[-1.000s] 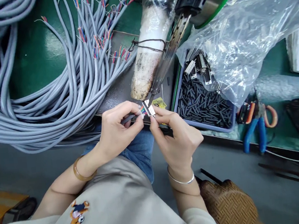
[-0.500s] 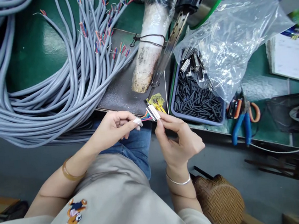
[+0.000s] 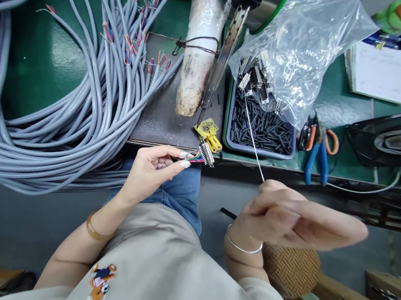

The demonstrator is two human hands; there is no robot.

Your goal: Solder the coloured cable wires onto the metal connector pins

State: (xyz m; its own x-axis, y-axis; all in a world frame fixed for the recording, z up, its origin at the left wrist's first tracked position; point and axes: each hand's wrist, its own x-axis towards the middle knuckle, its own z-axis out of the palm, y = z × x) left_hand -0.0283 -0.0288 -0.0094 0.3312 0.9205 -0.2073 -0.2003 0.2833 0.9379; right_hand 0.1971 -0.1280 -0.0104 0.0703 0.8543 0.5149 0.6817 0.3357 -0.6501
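My left hand (image 3: 154, 167) pinches a cable end whose coloured wires run into a small metal multi-pin connector (image 3: 206, 154), held just off the bench edge. My right hand (image 3: 286, 217) is lower and to the right, blurred by motion. It pinches a thin silvery wire (image 3: 252, 130) that rises toward the blue tray (image 3: 226, 118) of black tube pieces. A yellow clip fixture (image 3: 208, 133) sits on the dark plate just above the connector.
Coiled grey cables (image 3: 57, 117) with stripped coloured ends cover the green bench at left. A clear plastic bag (image 3: 300, 49) of connectors overhangs the tray. Blue and orange pliers (image 3: 315, 150) lie to its right, a white box (image 3: 379, 74) beyond. A woven stool (image 3: 292, 269) stands below.
My right hand let go of the connector and dropped down to the right, now holding a thin wire. My left hand keeps the cable end and connector in nearly the same place.
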